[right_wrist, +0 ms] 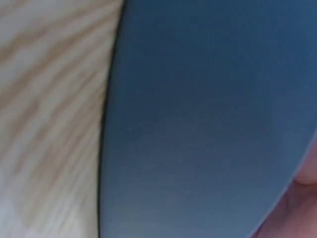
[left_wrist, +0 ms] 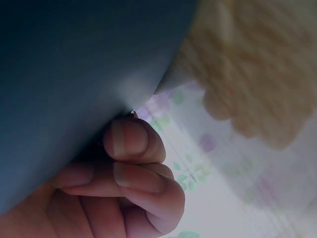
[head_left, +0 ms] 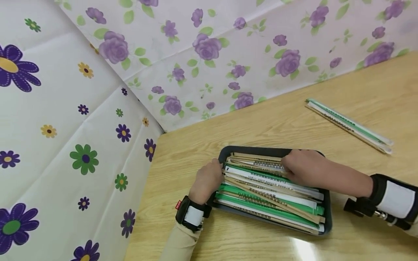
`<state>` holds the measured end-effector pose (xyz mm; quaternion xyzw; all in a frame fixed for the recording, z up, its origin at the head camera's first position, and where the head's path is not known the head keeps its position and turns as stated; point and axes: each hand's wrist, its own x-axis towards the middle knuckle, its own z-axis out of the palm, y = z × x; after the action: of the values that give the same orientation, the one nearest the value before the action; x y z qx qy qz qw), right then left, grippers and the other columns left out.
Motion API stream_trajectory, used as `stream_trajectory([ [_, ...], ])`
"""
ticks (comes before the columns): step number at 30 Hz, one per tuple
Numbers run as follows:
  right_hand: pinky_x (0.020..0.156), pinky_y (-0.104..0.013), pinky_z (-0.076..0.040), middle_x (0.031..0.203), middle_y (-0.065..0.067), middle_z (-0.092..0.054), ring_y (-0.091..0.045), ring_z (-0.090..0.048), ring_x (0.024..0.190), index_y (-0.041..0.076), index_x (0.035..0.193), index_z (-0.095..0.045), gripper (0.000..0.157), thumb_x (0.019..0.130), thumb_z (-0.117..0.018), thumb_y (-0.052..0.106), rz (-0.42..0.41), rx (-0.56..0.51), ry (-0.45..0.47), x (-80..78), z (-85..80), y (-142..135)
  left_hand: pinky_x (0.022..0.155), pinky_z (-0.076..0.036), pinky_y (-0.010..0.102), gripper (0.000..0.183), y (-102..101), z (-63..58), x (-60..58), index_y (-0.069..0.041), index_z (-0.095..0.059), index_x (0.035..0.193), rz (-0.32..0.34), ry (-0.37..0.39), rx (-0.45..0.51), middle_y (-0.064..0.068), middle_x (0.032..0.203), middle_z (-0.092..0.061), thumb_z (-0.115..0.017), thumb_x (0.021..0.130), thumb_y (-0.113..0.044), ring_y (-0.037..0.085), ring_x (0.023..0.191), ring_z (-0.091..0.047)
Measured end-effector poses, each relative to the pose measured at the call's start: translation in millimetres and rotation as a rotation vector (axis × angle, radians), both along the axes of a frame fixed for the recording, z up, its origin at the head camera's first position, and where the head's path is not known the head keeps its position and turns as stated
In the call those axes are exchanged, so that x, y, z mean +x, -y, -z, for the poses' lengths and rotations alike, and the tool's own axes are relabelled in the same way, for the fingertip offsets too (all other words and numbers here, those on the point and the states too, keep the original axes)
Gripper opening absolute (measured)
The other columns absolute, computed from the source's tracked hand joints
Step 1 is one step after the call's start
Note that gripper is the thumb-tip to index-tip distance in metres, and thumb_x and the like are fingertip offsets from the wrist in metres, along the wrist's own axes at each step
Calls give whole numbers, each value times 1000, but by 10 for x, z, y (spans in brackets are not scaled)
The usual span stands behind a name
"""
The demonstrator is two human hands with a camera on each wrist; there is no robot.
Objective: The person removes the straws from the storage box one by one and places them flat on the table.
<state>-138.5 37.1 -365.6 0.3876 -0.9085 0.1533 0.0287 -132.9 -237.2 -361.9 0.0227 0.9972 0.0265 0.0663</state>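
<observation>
A dark grey-blue bin (head_left: 271, 219) sits on the wooden table, filled with slim paper-wrapped sticks (head_left: 261, 181) in green, white and brown. My left hand (head_left: 206, 181) grips the bin's left end. In the left wrist view, the curled fingers (left_wrist: 138, 173) lie against its smooth wall (left_wrist: 74, 74). My right hand (head_left: 305, 166) reaches over the far right edge, its fingers bent down among the sticks. Its fingertips are hidden, so any hold on a stick cannot be made out. The bin's outer wall (right_wrist: 198, 124) fills most of the right wrist view.
More wrapped sticks (head_left: 349, 125), one green and white and one brown, lie side by side on the table (head_left: 176, 170) beyond my right forearm. Flower-patterned sheets (head_left: 209, 72) stand along the table's back and left sides.
</observation>
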Motion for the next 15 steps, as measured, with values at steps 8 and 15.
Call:
stream_trajectory([
  [8, 47, -25, -39, 60, 6, -51, -5, -44, 50, 11, 75, -63, 15, 85, -71, 5, 25, -95, 15, -178, -286, -101, 45, -39, 31, 29, 67, 25, 30, 4, -54, 98, -22, -3, -32, 10, 60, -48, -44, 105, -22, 22, 49, -52],
  [15, 47, -30, -41, 65, 1, -57, -11, -50, 52, 3, 85, -66, 6, 87, -70, 6, 172, -45, 15, -432, -386, -458, 48, -42, 33, 30, 79, 56, 26, 5, -55, 101, -15, 12, -21, 11, 63, -50, -43, 105, -22, 23, 52, -54],
])
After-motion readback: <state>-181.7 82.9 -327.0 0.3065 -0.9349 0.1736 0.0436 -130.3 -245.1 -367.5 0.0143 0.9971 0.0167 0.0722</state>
